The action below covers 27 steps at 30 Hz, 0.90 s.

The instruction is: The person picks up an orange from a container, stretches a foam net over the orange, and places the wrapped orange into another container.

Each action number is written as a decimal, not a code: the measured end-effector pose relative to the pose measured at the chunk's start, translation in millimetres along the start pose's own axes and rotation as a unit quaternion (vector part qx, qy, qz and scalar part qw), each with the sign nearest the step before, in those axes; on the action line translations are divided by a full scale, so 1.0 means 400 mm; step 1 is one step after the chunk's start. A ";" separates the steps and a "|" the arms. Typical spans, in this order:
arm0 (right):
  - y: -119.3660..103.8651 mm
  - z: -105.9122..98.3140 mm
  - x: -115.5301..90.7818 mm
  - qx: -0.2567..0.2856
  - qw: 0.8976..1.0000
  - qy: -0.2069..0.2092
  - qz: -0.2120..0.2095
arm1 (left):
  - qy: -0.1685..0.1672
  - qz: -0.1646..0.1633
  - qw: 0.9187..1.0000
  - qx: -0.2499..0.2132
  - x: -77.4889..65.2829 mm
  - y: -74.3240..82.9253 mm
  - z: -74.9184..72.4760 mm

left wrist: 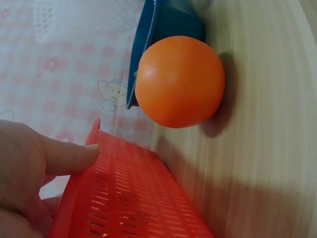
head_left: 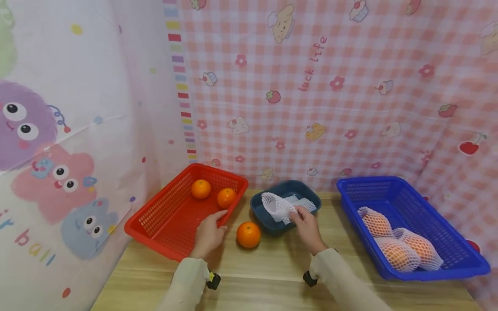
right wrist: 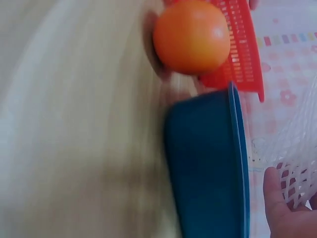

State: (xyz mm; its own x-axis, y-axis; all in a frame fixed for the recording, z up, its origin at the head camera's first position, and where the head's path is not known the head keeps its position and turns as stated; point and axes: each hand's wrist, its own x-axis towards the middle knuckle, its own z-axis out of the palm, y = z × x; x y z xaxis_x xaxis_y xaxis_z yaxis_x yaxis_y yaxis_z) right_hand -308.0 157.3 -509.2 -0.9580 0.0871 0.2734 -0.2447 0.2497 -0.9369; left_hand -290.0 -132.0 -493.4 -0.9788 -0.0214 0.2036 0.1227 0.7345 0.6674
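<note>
Pink checked cloth [head_left: 249, 108] hangs behind a wood-grain tabletop [head_left: 268, 276]. Above the teal bowl [head_left: 272, 228], a white foam net [head_left: 275, 207] is pinched between the thumb and fingers of the right hand [head_left: 307, 226], its open end tipped toward the upper left. More white netting [head_left: 305, 202] lies in the bowl. Just in front of the bowl, one bare orange [head_left: 248, 235] sits on the tabletop. Three netted fruits [head_left: 398, 255] lie in the blue basket [head_left: 412, 211]; two unwrapped oranges [head_left: 201, 189] lie in the red basket [head_left: 171, 226]. Half the fruit, then, seems sleeved, with three pieces left. The left hand [head_left: 209, 235] straddles the red basket's near-side rim, thumb outside, fingers gripping from within. Both forearms reach forward, the right one angled inward, sleeves [head_left: 344, 276] pale.
</note>
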 end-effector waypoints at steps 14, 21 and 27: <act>0.014 0.021 -0.085 0.200 0.976 -0.028 0.082 | 0.099 0.129 0.977 -0.139 -0.005 0.050 0.033; 0.018 0.032 -0.103 0.196 0.977 -0.044 0.073 | 0.004 0.207 0.962 -0.176 -0.024 0.164 0.067; 0.008 0.044 -0.123 0.191 0.976 -0.081 0.070 | -0.031 0.163 0.973 -0.158 -0.029 0.189 0.094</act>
State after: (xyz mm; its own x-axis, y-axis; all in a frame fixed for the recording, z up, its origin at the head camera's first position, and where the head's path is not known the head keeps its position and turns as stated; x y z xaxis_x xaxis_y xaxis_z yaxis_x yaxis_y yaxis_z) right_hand -264.2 136.6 -529.4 -0.9895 -0.0672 0.1276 -0.1178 -0.1339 -0.9840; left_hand -275.6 -50.9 -472.2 -0.8865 0.2265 0.4035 0.4627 0.4502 0.7637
